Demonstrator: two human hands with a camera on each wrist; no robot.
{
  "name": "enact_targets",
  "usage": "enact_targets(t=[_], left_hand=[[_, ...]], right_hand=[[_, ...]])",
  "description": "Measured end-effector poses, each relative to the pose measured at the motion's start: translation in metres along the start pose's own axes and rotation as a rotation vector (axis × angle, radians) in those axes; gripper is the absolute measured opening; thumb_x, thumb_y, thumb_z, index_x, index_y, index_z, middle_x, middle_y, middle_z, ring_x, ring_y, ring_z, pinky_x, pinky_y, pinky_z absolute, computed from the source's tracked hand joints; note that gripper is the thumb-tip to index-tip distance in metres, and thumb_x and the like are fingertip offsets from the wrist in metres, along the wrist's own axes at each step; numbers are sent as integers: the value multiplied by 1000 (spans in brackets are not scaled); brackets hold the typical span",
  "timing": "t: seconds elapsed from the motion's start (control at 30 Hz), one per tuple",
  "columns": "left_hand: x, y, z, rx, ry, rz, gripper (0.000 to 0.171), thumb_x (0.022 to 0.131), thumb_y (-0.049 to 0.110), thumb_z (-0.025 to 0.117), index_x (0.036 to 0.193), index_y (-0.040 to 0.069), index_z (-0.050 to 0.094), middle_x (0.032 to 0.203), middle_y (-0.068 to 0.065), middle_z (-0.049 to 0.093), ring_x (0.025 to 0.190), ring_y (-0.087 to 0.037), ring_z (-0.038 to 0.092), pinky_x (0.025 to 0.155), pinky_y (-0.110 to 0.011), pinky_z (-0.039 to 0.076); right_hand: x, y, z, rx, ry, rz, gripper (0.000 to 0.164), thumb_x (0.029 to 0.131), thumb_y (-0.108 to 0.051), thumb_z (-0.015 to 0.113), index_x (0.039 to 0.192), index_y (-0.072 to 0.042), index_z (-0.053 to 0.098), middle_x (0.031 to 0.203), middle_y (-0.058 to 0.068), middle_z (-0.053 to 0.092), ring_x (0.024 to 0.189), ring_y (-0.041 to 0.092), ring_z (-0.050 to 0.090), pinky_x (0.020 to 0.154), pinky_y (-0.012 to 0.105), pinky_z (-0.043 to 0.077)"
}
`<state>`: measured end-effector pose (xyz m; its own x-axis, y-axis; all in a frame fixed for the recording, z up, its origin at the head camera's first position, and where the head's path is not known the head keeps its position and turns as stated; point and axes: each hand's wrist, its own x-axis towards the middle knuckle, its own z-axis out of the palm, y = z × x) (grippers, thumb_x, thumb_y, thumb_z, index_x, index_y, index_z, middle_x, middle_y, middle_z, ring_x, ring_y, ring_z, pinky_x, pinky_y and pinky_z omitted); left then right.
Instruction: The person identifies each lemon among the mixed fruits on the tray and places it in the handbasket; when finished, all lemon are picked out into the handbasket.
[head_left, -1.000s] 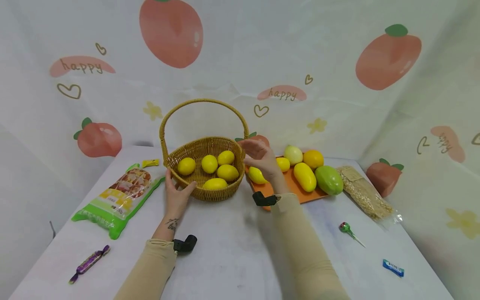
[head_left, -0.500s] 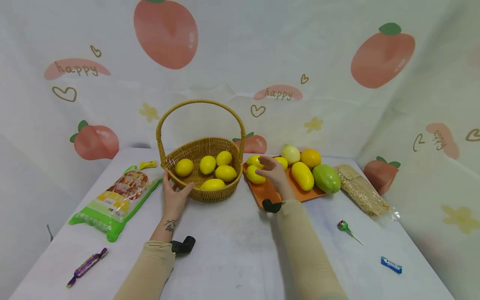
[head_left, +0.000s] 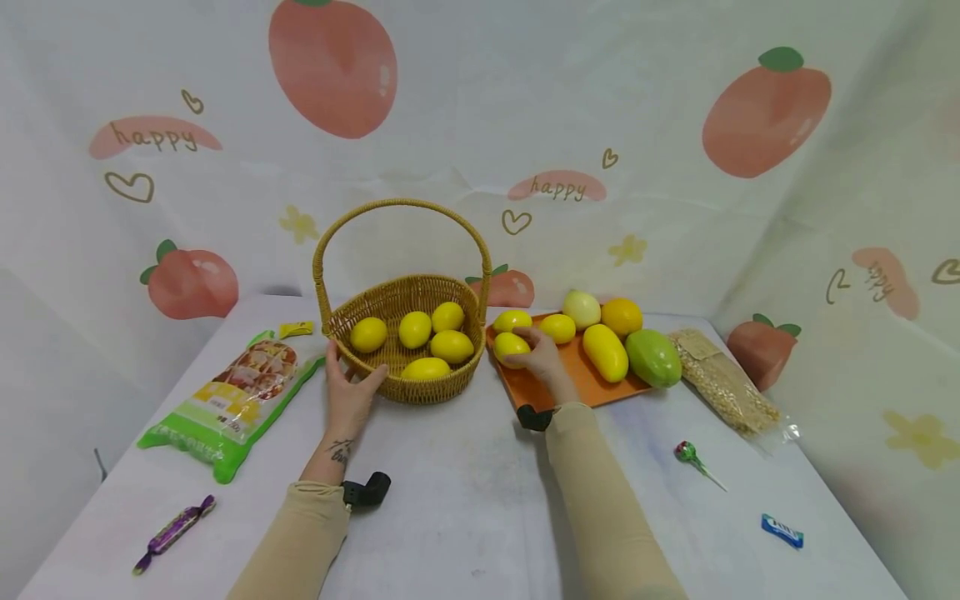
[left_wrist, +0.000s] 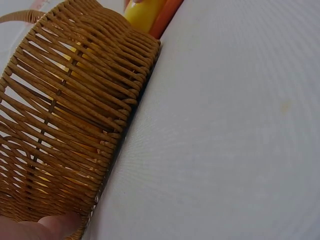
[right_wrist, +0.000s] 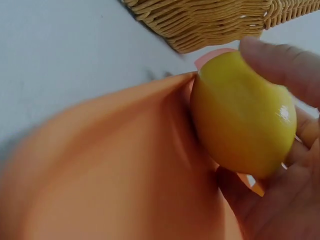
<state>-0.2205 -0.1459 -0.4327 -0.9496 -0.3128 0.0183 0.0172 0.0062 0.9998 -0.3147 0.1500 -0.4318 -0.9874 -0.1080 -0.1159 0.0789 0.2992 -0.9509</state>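
One lemon (head_left: 509,345) in the fingers of our right hand (head_left: 542,358), with our left hand (head_left: 351,392) at the basket (head_left: 444,388).

From the head view, we see the right fingers curled round that lemon at the left end of the orange tray (head_left: 532,390), where two other lemons (head_left: 557,328) and a green papaya (head_left: 654,358) lie; our left fingers are loose and spread against the basket's near left side, and five lemons (head_left: 415,330) sit inside it on the bench (head_left: 465,500); from the left wrist, we see a fingertip touching the woven wall low down; from the right wrist, we see the thumb across the lemon, though whether it touches the tray we cannot tell.
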Motion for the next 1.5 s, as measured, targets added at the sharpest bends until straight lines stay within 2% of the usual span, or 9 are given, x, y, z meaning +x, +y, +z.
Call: enact_targets(t=[0.13,0.23,0.53,0.77,1.0,1.13,1.3,1.5], left_hand=[[0,0,-1,1,3,11,96,84,10,64,150,22,-5,155,-7,0,135,-36,20,103,-44,38],[-1,0,-1,1,-1,10,96,84,11,64,150,22,-5,155,-7,-1,136,-37,19,104,-45,37],[0,0,0,-10,-2,15,97,84,10,65,150,22,-5,155,-6,-1,135,-36,19,104,-45,36],[1,0,-2,-7,3,15,96,84,10,65,150,22,-5,155,-6,-1,135,-37,20,103,-45,37],[0,0,-1,3,6,2,96,84,11,65,150,22,-5,155,-6,-1,136,-36,19,105,-44,36],[0,-1,0,7,5,-11,97,84,12,65,150,22,-5,155,-5,-1,137,-36,18,106,-44,34],[0,-1,0,11,0,-13,97,83,12,65,150,22,-5,156,-5,-1,137,-36,18,106,-43,34],[0,0,0,21,4,-7,97,83,13,66,150,21,-5,156,-6,-1,136,-37,19,106,-44,34]], right_hand=[[1,0,1,-83,7,20,65,74,-5,74,133,-7,46,138,14,42,119,30,38,107,46,30],[-1,0,-1,-82,12,21,64,74,-7,75,132,-8,48,137,13,43,118,29,39,106,45,32],[-19,-14,-16,26,44,-18,63,76,-4,71,134,-7,47,140,12,40,118,28,39,103,43,37],[-36,-34,-14,207,-50,-106,62,78,5,65,136,-3,45,139,13,40,108,22,46,86,27,48],[-41,-57,11,283,-155,-236,60,75,8,66,132,3,47,130,15,47,100,18,51,78,23,50],[-34,-71,33,256,-188,-259,61,74,8,68,131,3,48,130,15,49,101,19,51,80,24,49],[-22,-86,62,195,-220,-268,58,75,5,70,130,-3,52,131,14,52,104,21,52,86,28,48],[-9,-98,90,116,-254,-279,58,75,-2,72,129,-8,53,128,9,54,104,23,54,86,31,49]])
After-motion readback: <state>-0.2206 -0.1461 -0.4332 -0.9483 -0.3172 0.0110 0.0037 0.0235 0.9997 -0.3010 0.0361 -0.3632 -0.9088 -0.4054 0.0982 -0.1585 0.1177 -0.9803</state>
